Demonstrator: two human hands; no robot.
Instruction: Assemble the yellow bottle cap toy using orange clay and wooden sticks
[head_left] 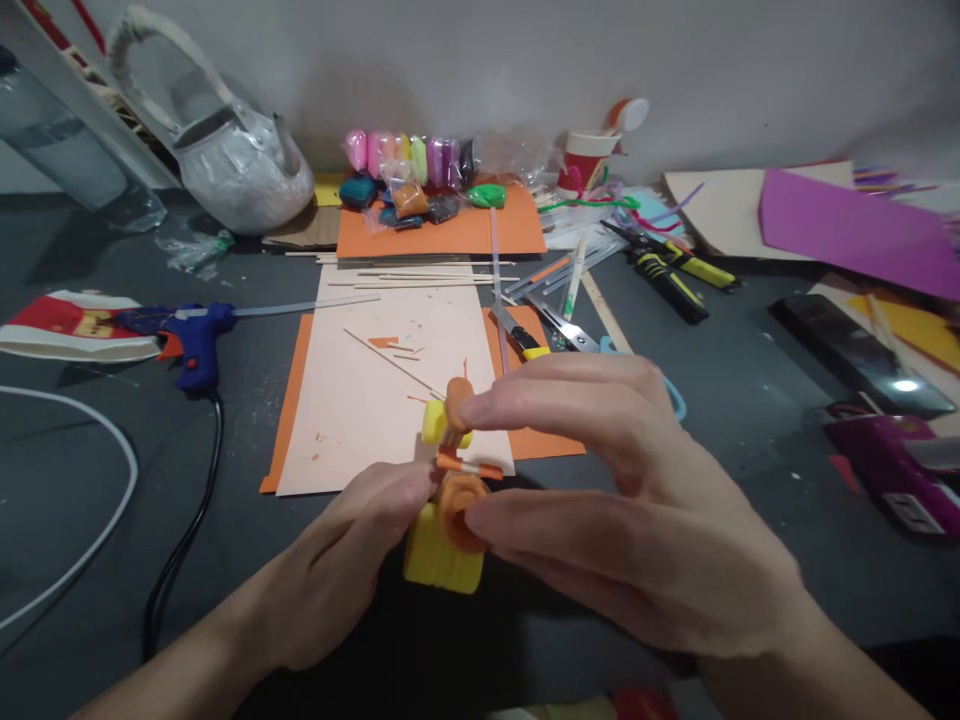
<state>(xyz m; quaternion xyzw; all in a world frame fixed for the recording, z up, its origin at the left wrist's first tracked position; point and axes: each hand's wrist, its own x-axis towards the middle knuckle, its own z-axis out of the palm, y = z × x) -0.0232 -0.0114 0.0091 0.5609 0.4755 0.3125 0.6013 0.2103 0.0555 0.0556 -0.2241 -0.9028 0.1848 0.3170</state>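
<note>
A small orange-and-yellow model is between my hands above the table's front part. It has a big yellow block low down, a smaller yellow piece on the far side, orange lumps that look like clay, and a thin orange-and-white strip across the middle. My left hand grips it from the left, its fingers pressed together and partly hidden behind it. With my right hand I hold its right side: one fingertip touches the upper orange lump, another the lower round one.
Behind the model lies a cream sheet with scraps and thin sticks. A utility knife, scissors and pliers lie beyond my right hand. On the left are a blue glue gun, its black cord and a kettle.
</note>
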